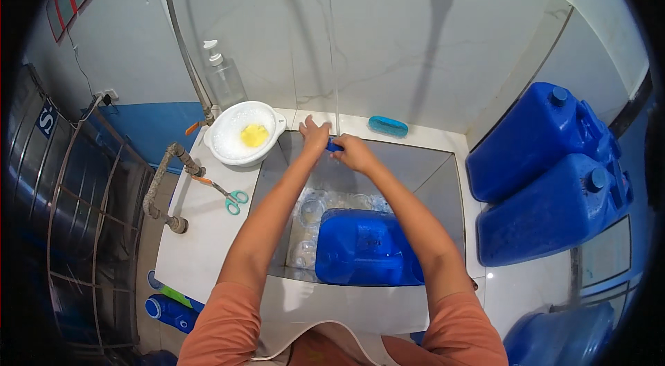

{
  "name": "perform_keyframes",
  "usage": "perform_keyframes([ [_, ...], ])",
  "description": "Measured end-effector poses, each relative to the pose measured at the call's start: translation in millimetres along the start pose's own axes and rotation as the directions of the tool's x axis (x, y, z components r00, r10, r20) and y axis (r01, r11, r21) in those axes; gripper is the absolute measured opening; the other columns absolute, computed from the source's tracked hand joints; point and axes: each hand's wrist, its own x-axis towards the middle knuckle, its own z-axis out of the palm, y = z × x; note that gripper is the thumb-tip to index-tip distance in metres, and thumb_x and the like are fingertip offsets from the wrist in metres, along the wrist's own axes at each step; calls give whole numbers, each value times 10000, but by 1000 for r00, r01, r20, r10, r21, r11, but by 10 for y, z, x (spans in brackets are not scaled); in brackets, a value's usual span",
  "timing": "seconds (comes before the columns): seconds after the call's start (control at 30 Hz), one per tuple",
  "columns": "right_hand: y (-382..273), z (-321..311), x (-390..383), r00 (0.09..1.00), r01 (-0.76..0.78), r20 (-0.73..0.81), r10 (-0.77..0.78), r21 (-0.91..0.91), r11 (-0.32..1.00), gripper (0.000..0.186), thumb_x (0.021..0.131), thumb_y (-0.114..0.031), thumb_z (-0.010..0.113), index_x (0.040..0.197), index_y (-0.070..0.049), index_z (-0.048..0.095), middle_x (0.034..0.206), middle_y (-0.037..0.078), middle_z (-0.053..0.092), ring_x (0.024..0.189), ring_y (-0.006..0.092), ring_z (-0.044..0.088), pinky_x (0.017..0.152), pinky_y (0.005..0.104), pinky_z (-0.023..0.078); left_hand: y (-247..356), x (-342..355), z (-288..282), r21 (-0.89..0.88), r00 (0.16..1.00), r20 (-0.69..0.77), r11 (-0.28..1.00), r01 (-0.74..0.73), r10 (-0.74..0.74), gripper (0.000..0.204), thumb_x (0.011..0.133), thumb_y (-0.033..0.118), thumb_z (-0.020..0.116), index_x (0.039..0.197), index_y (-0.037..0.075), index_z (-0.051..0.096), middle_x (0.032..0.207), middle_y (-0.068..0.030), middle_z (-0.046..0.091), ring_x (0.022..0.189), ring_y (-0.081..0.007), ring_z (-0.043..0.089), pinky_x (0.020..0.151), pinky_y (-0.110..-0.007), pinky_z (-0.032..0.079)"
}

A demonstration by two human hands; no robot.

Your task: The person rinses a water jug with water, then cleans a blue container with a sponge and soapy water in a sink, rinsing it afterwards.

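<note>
My right hand [355,154] pinches a small blue cap [334,145] above the far end of the sink. Beside it, my left hand [315,137] is close against the cap's left side, its visible fingers apart; whether it grips the cap is hard to see. Below my forearms, a large blue jerrycan [364,245] lies in the grey sink [440,189]. Several clear plastic containers [312,210] sit in the basin, partly hidden by the jerrycan and my arms.
Left of the sink are a white bowl [225,148] with suds and a yellow sponge [254,135], a pump bottle [224,78] and scissors [235,201]. A blue brush [388,126] lies on the far ledge. Two blue jerrycans [526,144] [540,217] stand at right; pipes [156,186] at left.
</note>
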Motion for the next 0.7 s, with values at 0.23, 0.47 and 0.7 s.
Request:
perform_keyframes([
  [0.23, -138, 338, -349, 886, -64, -425, 183, 280, 958, 319, 727, -139, 623, 1000, 19, 573, 890, 188, 570, 887, 351, 543, 809, 434, 397, 3, 257, 395, 184, 954, 243, 958, -221, 173, 241, 824, 187, 529, 966, 39, 656, 931, -163, 651, 830, -283, 630, 739, -361, 476],
  [0.47, 186, -55, -583, 984, 17, -165, -60, -250, 968, 341, 775, -191, 572, 1072, -28, 529, 897, 153, 565, 873, 332, 542, 832, 488, 352, -15, 402, 411, 104, 891, 316, 921, -375, 327, 233, 858, 176, 499, 940, 7, 637, 788, -100, 635, 671, -220, 588, 636, -334, 468],
  [0.7, 131, -259, -653, 977, 163, -152, -148, 96, 982, 348, 827, -148, 554, 1146, -13, 521, 903, 154, 584, 876, 268, 559, 808, 329, 422, 30, 257, 7, -267, 858, 462, 887, 378, -226, 448, 905, 340, 399, 1111, -44, 504, 895, -164, 598, 734, -270, 592, 632, -394, 509],
])
